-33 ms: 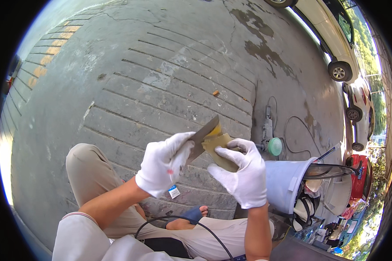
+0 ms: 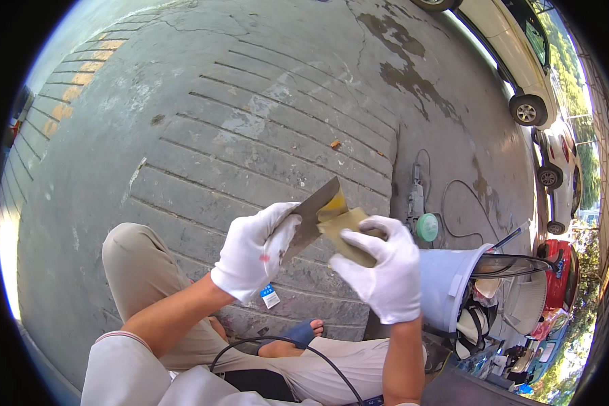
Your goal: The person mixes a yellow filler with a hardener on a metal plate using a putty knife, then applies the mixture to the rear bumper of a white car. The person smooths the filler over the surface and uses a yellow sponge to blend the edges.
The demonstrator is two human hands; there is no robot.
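Note:
My left hand (image 2: 256,247), in a white glove with a red mark, is closed on a flat grey metal scraper (image 2: 312,215), held tilted with its far end up. Yellow putty-like paste (image 2: 334,204) lies along the scraper's right side. My right hand (image 2: 380,265), also gloved, pinches a tan, flat, slab-like spreader (image 2: 345,231) between thumb and fingers. The spreader's far edge meets the scraper by the paste, in front of my chest. My right fingers hide part of the spreader; whether the scraper has a handle cannot be seen.
At right stands a pale bucket (image 2: 441,281) holding black cables and tools. Beyond it are a power tool with a green disc (image 2: 427,228) and its cord. A small blue-and-white packet (image 2: 270,296) lies by my foot. Parked cars (image 2: 521,61) line the far right.
My right hand has shifted slightly right and up with the tan spreader. My left hand and the scraper have moved only slightly, with the scraper turned a little.

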